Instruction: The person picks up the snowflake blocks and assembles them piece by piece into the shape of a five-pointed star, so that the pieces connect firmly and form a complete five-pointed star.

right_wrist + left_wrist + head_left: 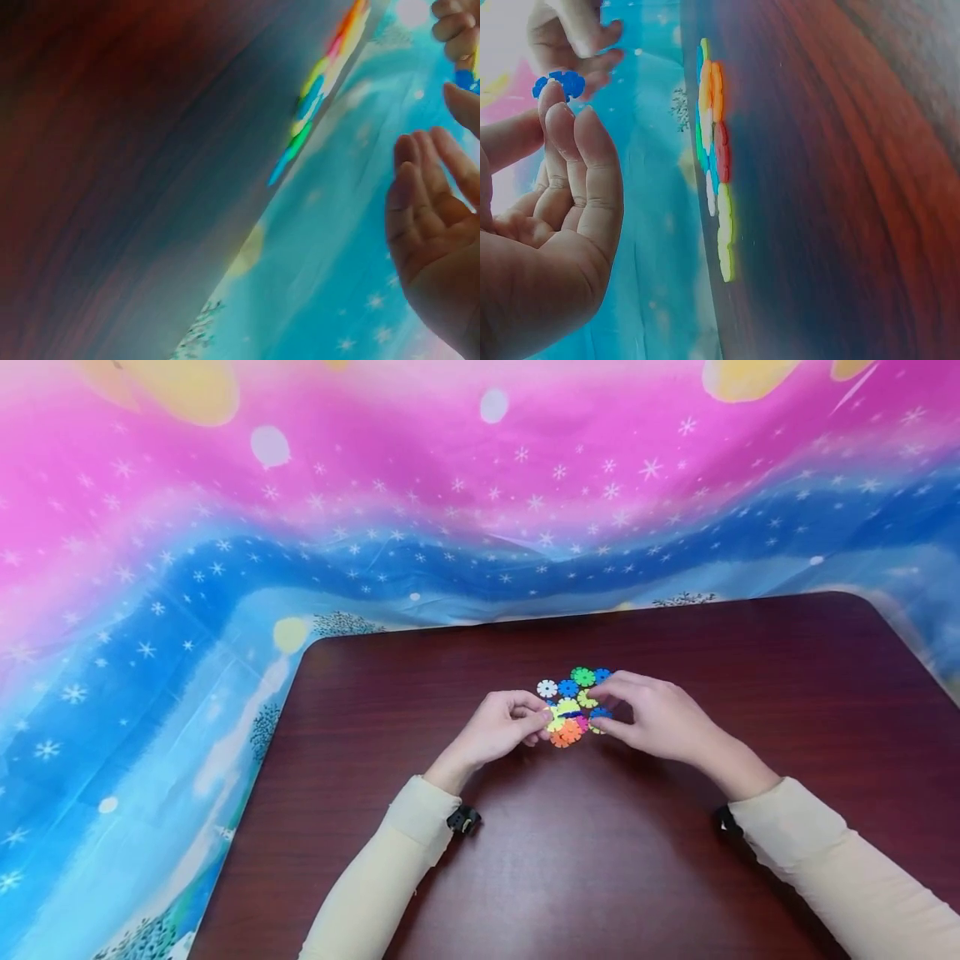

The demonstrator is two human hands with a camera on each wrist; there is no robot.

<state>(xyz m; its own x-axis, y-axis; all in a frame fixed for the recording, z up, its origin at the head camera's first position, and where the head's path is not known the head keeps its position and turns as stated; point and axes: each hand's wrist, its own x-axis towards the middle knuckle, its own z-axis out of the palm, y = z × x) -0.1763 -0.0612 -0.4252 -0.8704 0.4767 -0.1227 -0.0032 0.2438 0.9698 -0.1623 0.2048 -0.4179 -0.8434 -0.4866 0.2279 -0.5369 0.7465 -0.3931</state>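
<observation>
My left hand (504, 727) pinches joined snowflake building discs between thumb and fingertips, a yellow one (556, 722) and a dark blue one (571, 84). They are up off the table in the left wrist view. To their right is my right hand (663, 714), its thumb and fingers spread apart with a gap between them and nothing gripped. In the right wrist view its fingers (421, 202) are fairly straight and stand apart from the held discs. Loose discs lie on the table beyond and under the hands, including a white one (547, 688), a green one (582, 677) and an orange one (562, 735).
All of this is over a dark red-brown wooden table (360, 710) with rounded corners. A pink and blue printed cloth (420, 510) with snowflakes hangs behind it and along its left side. Both wrists wear black straps (465, 819).
</observation>
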